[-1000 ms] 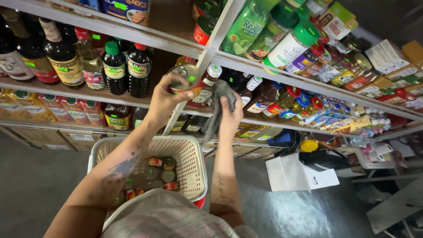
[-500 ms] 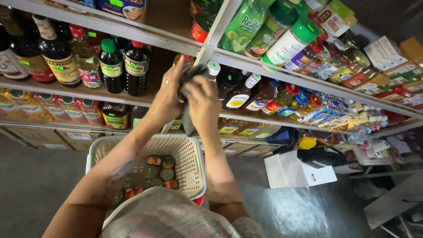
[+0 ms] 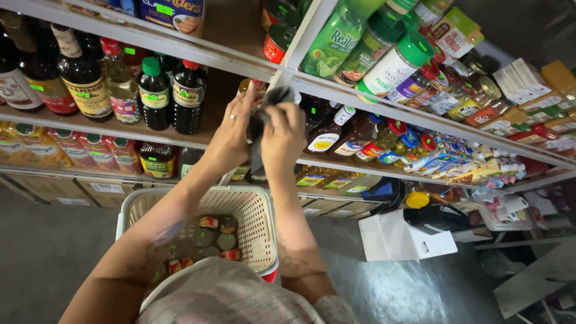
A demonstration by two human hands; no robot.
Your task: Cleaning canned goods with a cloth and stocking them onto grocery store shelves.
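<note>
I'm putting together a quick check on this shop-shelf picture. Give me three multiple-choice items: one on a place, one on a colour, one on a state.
1. Where is the white basket?
A. On the top shelf
B. Below the hands, in front of the person
C. On the white box

2. What colour is the cloth at the hands?
A. Dark grey
B. Yellow
C. Red

3. What is the left hand doing?
A. Hanging empty at the person's side
B. Resting in the basket
C. Raised at the shelf edge, on a jar with the cloth

Answers: 1 B, it sits under both forearms, holding small jars. 2 A, the cloth is dark grey, and the right hand presses it. 3 C, its fingers wrap the jar by the shelf post.
</note>
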